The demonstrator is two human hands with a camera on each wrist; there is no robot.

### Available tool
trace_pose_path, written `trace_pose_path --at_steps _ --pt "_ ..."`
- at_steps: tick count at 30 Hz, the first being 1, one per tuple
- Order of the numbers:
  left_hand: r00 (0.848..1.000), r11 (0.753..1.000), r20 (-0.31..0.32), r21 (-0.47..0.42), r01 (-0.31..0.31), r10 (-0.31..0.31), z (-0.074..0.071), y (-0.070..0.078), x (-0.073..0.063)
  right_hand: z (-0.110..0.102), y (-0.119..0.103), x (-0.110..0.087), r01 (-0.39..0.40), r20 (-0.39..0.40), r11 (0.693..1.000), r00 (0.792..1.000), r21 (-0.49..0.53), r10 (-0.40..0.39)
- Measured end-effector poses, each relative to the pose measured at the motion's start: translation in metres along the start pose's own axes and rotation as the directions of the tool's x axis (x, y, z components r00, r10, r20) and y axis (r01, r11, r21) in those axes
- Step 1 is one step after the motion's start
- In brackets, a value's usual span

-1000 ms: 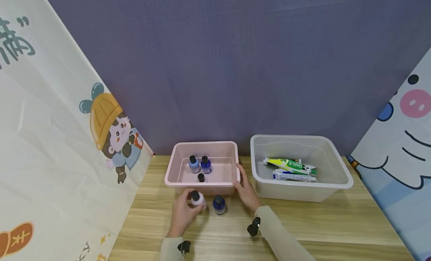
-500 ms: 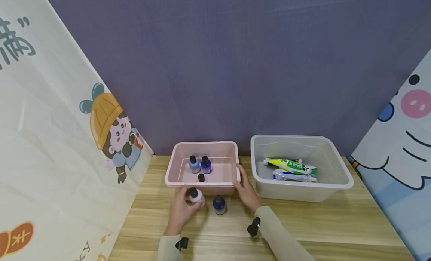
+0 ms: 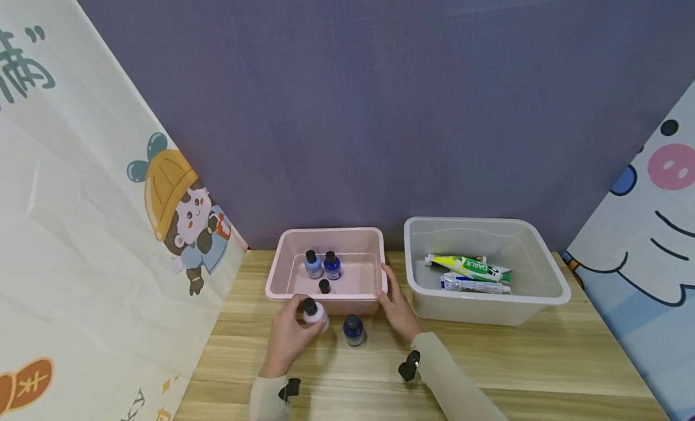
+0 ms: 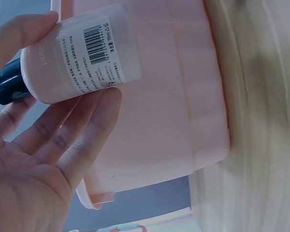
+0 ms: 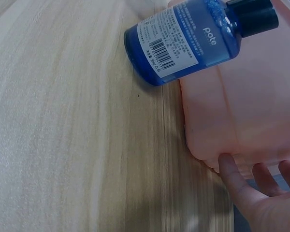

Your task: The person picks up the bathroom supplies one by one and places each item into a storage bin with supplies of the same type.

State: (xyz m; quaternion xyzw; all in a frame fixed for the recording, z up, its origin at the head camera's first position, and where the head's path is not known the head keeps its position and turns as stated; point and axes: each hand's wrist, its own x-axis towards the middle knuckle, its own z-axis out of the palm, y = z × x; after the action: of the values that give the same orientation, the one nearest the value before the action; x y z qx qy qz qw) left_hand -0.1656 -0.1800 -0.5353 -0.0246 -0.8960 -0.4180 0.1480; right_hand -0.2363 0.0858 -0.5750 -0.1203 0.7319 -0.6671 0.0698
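My left hand (image 3: 286,335) holds a pale pink bottle (image 3: 315,313) with a black cap, between thumb and fingers, in front of the pink bin (image 3: 326,231). In the left wrist view the bottle's label and barcode (image 4: 92,45) show beside the bin's wall. My right hand (image 3: 399,312) rests against the bin's right end, thumb at the front corner and fingers along the side. Inside the bin stand a light blue bottle (image 3: 313,267), a dark blue bottle (image 3: 333,268) and one mostly hidden behind the front wall, its black cap (image 3: 324,286) showing.
Another blue bottle (image 3: 353,332) stands on the wooden table (image 3: 543,373) before the bin, between my hands. To the right, a light grey bin (image 3: 467,309) holds several toothpaste tubes (image 3: 469,268). A dark blue-grey panel (image 3: 347,107) rises behind both bins.
My left hand has shifted up and slightly left with the pale pink bottle, nearer the bin's front rim. My right hand and both bins have kept their places.
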Motion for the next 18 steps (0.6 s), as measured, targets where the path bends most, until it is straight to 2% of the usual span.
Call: trace_pose_path --at_steps 18 --pt "1.000 1.000 -0.003 -0.017 -0.021 0.021 -0.008 0.011 0.003 0.001 0.002 0.000 0.001 -0.010 1.000 1.000 0.011 -0.001"
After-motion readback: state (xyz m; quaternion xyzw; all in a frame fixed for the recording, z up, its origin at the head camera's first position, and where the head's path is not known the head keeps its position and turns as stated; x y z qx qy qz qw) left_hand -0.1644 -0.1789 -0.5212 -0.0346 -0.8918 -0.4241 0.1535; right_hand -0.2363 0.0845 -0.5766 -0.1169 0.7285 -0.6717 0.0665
